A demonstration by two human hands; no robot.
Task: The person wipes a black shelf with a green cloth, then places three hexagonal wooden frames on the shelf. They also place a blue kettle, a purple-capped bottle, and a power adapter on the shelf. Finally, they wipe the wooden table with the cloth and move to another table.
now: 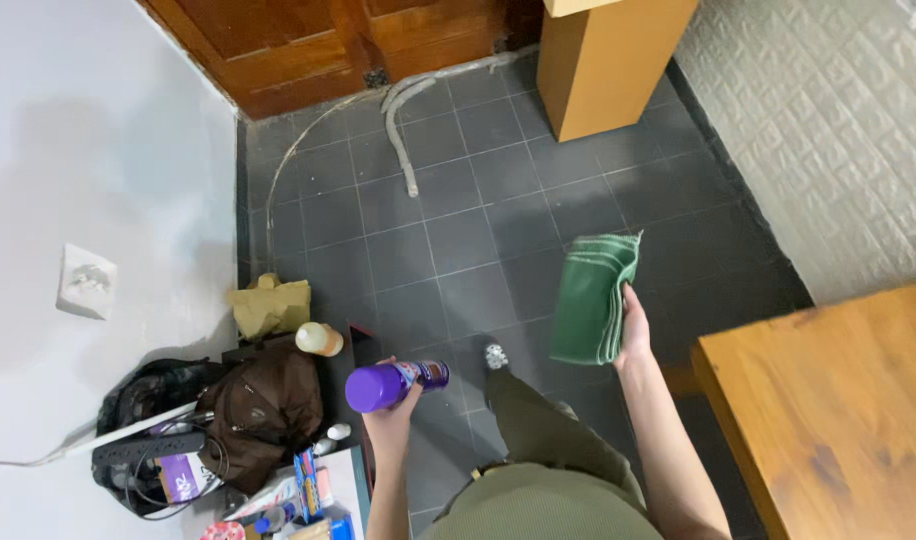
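Because the left hand is clamped only around the base of the purple spray can at lower centre, it could slip onto the tiled floor, while the right hand pinching the folded green cloth mid-frame might let it unfold.

Left: a bag is set on the floor against the wall, a power strip beside it.
Right: a counter is placed near the tiled wall.
Ahead: a door is seen, a cabinet to its right.
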